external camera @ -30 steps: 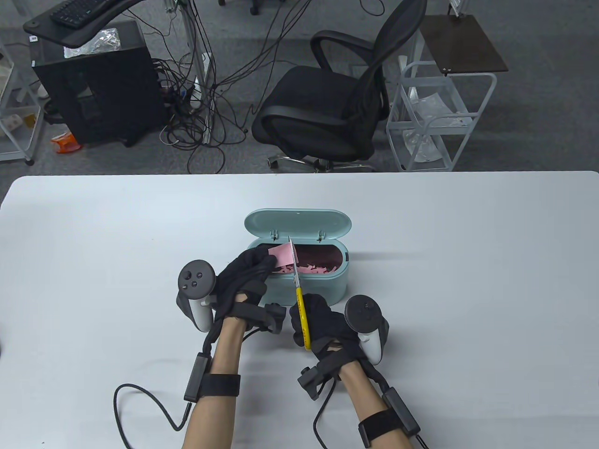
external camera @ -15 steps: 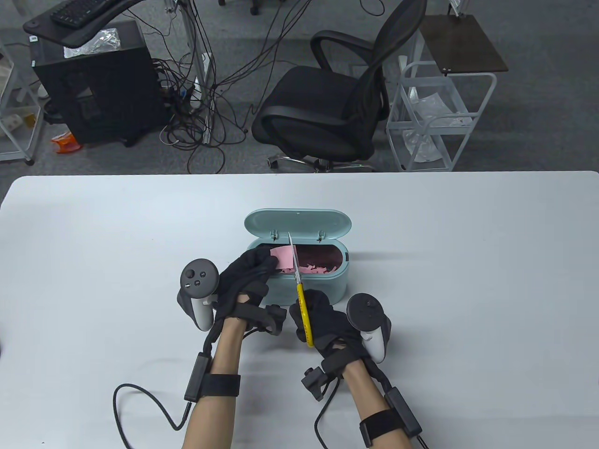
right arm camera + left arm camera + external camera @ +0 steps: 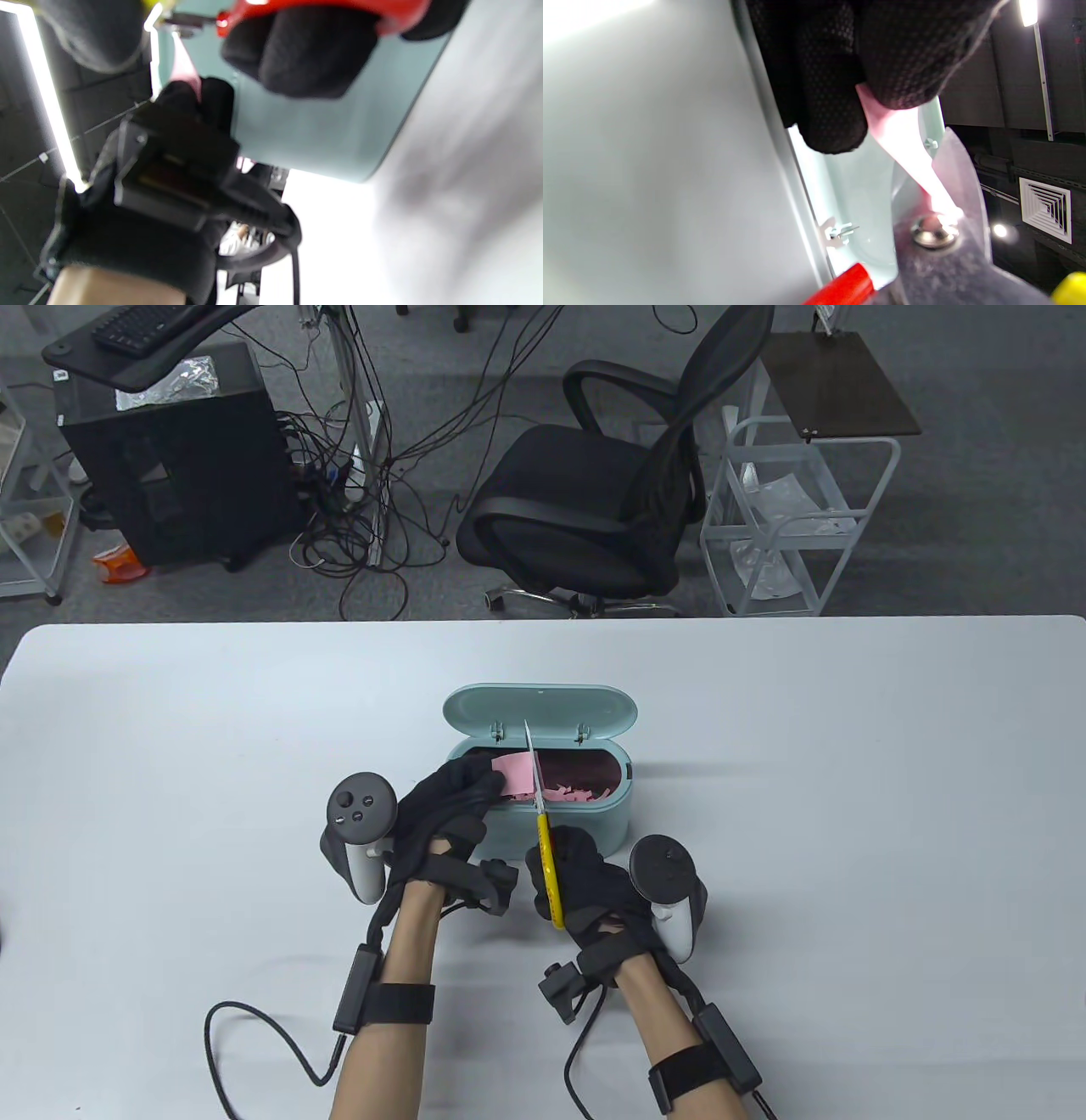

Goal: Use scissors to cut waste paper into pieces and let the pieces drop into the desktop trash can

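Left hand [image 3: 450, 806] pinches a pink paper sheet [image 3: 514, 774] over the left end of the open mint trash can [image 3: 551, 823], mid-worktop [image 3: 848, 814]. Right hand [image 3: 585, 886] grips the yellow-handled scissors [image 3: 543, 823], fingers through the handles; blades cross the sheet's right edge. Pink scraps [image 3: 577, 793] lie inside the can.

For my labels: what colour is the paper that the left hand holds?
Pink paper, pinched by the left hand; clearest in the table view.
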`<state>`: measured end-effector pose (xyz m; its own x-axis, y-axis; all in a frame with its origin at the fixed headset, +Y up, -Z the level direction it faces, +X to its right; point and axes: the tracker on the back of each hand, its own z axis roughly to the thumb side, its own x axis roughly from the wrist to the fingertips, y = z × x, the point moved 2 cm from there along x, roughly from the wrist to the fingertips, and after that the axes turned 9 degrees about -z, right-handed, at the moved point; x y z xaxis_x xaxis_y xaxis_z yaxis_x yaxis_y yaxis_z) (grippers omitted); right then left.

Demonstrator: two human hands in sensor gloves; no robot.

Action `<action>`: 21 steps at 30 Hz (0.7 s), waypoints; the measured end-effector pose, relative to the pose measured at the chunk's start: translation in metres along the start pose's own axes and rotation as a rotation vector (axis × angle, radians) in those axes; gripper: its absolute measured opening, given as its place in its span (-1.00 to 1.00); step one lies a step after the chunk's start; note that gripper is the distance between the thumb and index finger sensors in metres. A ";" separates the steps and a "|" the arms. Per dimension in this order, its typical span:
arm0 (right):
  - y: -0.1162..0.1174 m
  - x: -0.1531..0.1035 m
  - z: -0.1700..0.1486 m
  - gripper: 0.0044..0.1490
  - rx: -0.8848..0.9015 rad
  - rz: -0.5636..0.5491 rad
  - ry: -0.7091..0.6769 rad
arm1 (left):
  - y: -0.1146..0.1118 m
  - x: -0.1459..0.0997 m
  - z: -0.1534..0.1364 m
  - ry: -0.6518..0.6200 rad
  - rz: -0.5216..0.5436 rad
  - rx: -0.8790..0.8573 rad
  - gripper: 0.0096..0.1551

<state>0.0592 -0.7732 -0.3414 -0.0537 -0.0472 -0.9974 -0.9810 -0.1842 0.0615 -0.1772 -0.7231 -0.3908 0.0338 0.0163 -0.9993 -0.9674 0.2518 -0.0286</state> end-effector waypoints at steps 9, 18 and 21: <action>-0.006 -0.001 0.000 -0.03 0.048 -0.045 -0.011 | -0.001 -0.002 0.000 0.038 0.033 -0.002 -0.59; -0.004 -0.011 -0.008 0.23 -0.101 0.078 -0.003 | 0.002 -0.003 -0.008 0.041 0.051 -0.152 -0.59; -0.003 -0.012 -0.009 0.23 -0.131 0.070 -0.012 | 0.002 -0.003 -0.009 0.041 0.051 -0.160 -0.59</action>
<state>0.0641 -0.7811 -0.3290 -0.1246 -0.0530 -0.9908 -0.9418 -0.3079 0.1349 -0.1812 -0.7312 -0.3879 -0.0238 -0.0157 -0.9996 -0.9953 0.0939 0.0222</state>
